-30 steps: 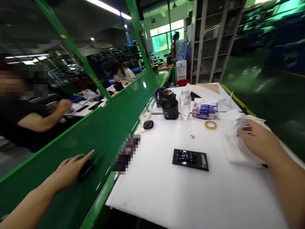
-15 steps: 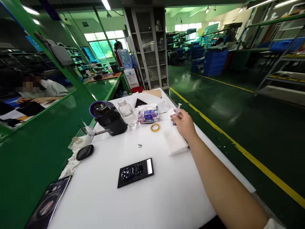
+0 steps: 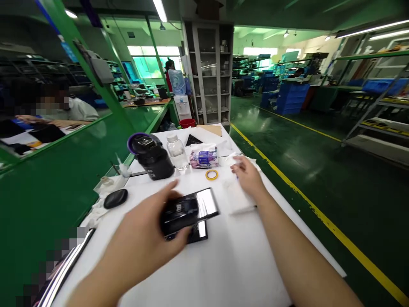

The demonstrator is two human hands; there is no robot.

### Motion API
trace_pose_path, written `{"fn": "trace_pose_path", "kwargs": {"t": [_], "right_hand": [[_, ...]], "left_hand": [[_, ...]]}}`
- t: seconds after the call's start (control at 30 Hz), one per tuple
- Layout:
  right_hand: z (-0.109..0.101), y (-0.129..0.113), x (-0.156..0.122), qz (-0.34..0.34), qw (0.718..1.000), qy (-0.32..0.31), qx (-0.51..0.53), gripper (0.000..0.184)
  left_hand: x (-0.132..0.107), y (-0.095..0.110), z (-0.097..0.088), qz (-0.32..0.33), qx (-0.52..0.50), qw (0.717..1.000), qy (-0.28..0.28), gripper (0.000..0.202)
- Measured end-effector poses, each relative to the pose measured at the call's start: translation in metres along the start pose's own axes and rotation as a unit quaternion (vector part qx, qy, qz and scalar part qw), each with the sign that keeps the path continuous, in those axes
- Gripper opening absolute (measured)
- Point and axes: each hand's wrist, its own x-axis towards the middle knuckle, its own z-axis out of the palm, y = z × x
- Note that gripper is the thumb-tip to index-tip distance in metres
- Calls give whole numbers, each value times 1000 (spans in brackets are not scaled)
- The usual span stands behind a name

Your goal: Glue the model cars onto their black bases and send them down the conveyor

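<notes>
My left hand (image 3: 143, 232) is closed around a glossy black rectangular piece with a bright, striped right end (image 3: 207, 202). A dark rounded shape shows in or through it, and motion blurs it. Beneath lies a black textured base (image 3: 202, 236) with a white label; its model car is mostly covered now. My right hand (image 3: 251, 177) is at the white cloth (image 3: 238, 200), fingers curled together. A small syringe with a bluish tip (image 3: 237, 177) seems to be in its fingers, mostly hidden.
Yellow tape (image 3: 211, 175), a printed packet (image 3: 203, 157), a clear bottle (image 3: 177, 153) and a large black flask (image 3: 153, 157) stand toward the back. A black mouse-like object (image 3: 115, 198) lies left. A person (image 3: 76, 108) sits beyond the green partition.
My left hand has come into view and is closed on the black rectangular piece above the base. My right hand has lowered slightly and the syringe has tipped. The view has shifted a little.
</notes>
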Motion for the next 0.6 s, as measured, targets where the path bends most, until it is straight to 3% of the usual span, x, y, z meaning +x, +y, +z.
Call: {"fn": "trace_pose_path", "kwargs": {"t": [0.13,0.17,0.23,0.3,0.37,0.47,0.6], "right_hand": [[-1,-39,-19,-30,991,-3,127,41],[0,-49,-26,-21,972,-44,229,38],[7,-64,-40,-1,909,-161,385,52],[16,-72,-51,-8,839,-268,474,67],[24,-73,-58,-19,798,-318,512,73],[28,-71,-61,-4,784,-314,535,74],[27,-71,-60,24,796,-285,533,73]], "left_hand": [[12,11,54,73,27,997,1,77],[10,13,64,84,23,996,8,75],[3,14,77,108,11,994,27,76],[-4,16,80,122,3,992,44,78],[-8,17,77,118,0,992,50,81],[-9,19,73,105,3,994,44,84],[-9,19,72,100,9,994,50,83]]}}
